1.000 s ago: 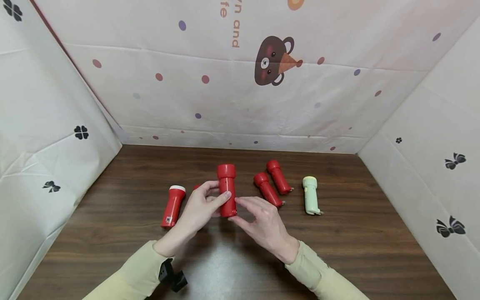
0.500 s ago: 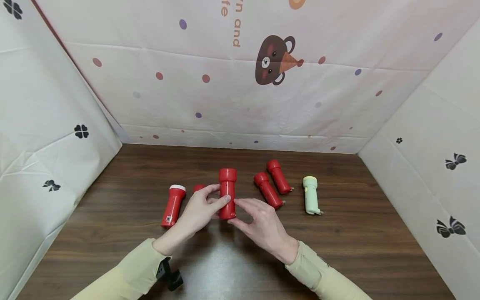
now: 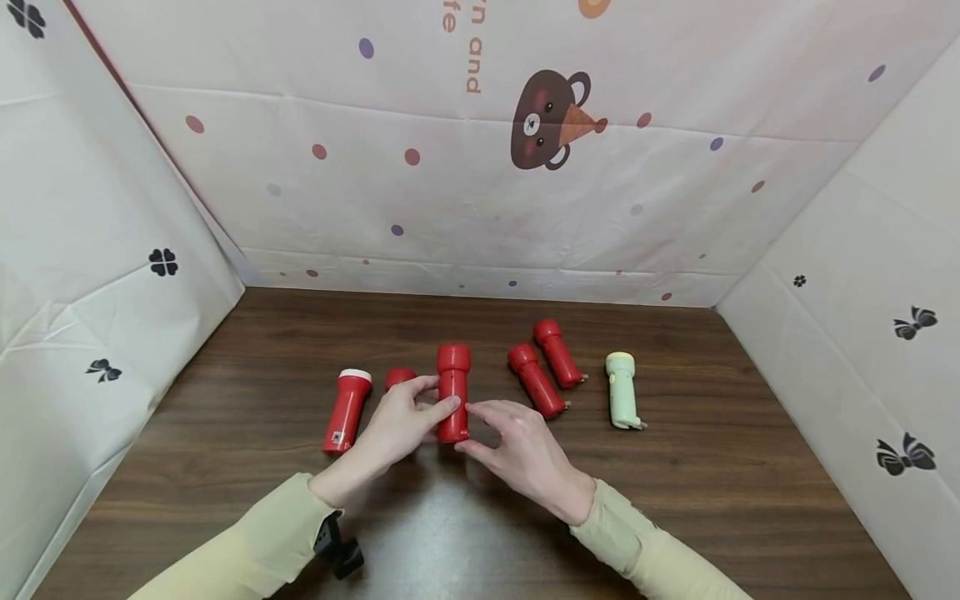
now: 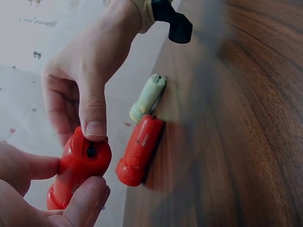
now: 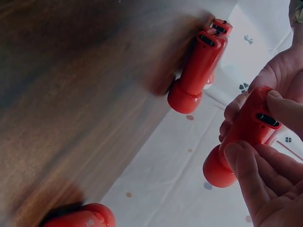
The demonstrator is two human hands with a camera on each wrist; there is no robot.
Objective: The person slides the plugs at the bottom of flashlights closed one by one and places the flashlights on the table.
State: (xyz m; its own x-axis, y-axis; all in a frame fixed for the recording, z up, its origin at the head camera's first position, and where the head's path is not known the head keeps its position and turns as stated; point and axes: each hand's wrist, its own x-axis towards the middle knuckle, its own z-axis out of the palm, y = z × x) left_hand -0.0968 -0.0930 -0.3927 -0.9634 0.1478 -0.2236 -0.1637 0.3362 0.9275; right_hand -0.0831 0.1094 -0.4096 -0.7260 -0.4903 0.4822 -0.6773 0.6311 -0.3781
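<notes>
In the head view a red flashlight (image 3: pixel 453 367) is held up between both hands, its wide head pointing away from me. My left hand (image 3: pixel 393 429) grips the barrel, with the thumb along its near face. The tail end is between the thumb and fingers of my right hand (image 3: pixel 528 454). A dark slot shows in the tail of this flashlight (image 5: pixel 246 123) in the right wrist view, with the right thumb beside it. Seen from the left wrist, the right thumb presses on the tail rim of the flashlight (image 4: pixel 78 165).
Left of the hands lies a red flashlight with a white rim (image 3: pixel 347 412). Another red flashlight (image 3: pixel 400 377) is partly hidden by my left hand. To the right lie two red flashlights (image 3: pixel 537 382) (image 3: pixel 559 355) and a pale green one (image 3: pixel 622 392). Printed sheets (image 3: pixel 480 208) wall the wooden table (image 3: pixel 675 517).
The held flashlight's head has dropped slightly toward me, and both hands have shifted a little with it. More of the red flashlight behind my left hand shows now. The others lie still.
</notes>
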